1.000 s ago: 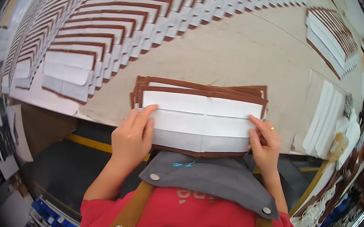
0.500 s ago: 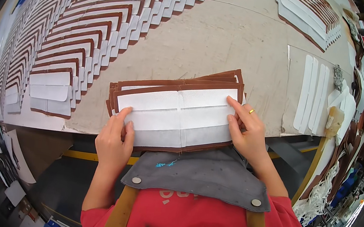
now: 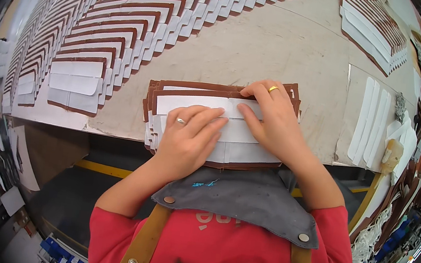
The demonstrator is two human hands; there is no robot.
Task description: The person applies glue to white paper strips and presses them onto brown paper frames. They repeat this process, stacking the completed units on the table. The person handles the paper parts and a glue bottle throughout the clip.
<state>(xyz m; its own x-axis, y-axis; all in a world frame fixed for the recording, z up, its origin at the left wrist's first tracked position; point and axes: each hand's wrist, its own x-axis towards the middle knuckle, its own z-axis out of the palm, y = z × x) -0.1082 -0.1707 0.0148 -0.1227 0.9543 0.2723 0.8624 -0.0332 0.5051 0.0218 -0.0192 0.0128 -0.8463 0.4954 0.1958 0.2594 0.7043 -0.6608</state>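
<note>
At the desk's (image 3: pixel 263 53) near edge, both hands press flat, fingers extended, on a stack of brown leather pieces with white strips (image 3: pixel 172 100): left hand (image 3: pixel 188 139), right hand (image 3: pixel 270 118). Apparently smoothing strips; lifting the top piece needs a pinch. Beyond, finished rows (image 3: pixel 102 27) fan out.

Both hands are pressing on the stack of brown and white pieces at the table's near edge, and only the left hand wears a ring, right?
Not quite. The head view shows rings on both: the left hand and the right hand each wear one. Both do rest on the stack of brown-edged white pieces at the table's near edge.
</note>
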